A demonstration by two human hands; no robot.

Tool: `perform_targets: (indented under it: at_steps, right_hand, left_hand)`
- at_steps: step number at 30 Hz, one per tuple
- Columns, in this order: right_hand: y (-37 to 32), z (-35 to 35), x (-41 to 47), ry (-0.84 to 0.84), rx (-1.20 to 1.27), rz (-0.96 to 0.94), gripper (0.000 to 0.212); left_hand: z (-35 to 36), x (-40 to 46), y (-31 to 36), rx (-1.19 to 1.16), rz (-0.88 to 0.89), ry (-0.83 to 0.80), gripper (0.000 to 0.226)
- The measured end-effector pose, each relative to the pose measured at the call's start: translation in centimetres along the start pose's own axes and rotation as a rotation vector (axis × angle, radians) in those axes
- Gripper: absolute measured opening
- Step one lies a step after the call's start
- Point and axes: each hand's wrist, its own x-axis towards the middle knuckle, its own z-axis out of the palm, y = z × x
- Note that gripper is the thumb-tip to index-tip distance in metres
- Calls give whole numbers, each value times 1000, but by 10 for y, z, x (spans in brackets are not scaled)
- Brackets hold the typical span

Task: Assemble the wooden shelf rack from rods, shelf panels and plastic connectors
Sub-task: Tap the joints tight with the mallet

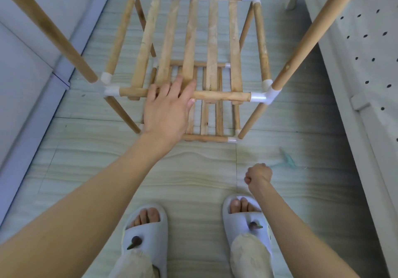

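The wooden shelf rack [261, 38] stands on the floor in front of me, with white plastic connectors [261, 97] at its corners. A slatted shelf panel [212, 40] lies on the upper frame, and a second slatted panel [218, 116] sits lower down. Two rods [312, 32] rise from the near corner connectors toward me. My left hand [168, 109] rests flat on the near front rod [221, 96] and the slat ends, fingers spread. My right hand [258, 174] hangs low to the right in a fist, apart from the rack, holding nothing visible.
My feet in grey slippers [245, 219] stand just before the rack. A grey sofa or cabinet [28, 62] runs along the left. A white pegboard panel [366, 51] stands on the right. A small blue-green scrap [287, 161] lies on the tiled floor.
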Motion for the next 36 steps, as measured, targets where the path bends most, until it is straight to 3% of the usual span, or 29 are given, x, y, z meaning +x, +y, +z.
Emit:
perform_targets:
  at_steps: [3, 6, 8, 11, 13, 15, 17, 20, 22, 24, 28, 36]
  right_hand:
    - [8, 7, -17, -246, -98, 29, 29]
    - [5, 0, -20, -241, -132, -30, 30]
    - [3, -6, -18, -227, -104, -44, 30]
    - [2, -4, -18, -246, -48, -27, 31]
    - [2, 1, -21, -278, -66, -42, 31]
    - [1, 7, -25, -315, -109, -59, 30]
    - [2, 12, -31, -348, -161, -72, 31]
    - [1, 19, -38, -373, -215, -108, 32]
    - [2, 25, -42, -374, -246, -126, 32]
    - [5, 30, -43, -385, -264, -128, 32]
    - [7, 34, -43, -403, -256, -127, 31]
    - [-1, 18, -43, -353, -220, -152, 30]
  left_hand:
    - [1, 1, 15, -9, -31, -6, 46]
    - [1, 7, 39, -58, -51, 70, 47]
    - [-5, 12, 53, -256, -78, 112, 48]
    - [-3, -9, 53, -340, 149, 169, 40]
    - [6, -36, 29, -321, 404, 132, 39]
    - [19, -60, -7, -305, 503, 73, 38]
    - [26, -78, -38, -319, 303, 56, 30]
    - [26, -90, -69, -511, -277, 127, 29]
    - [22, -86, -80, -675, -407, 122, 43]
    - [15, -73, -87, -717, -216, 117, 54]
    - [7, -45, -104, -593, 100, 42, 50]
    - [-12, -3, -57, 77, 297, 23, 81]
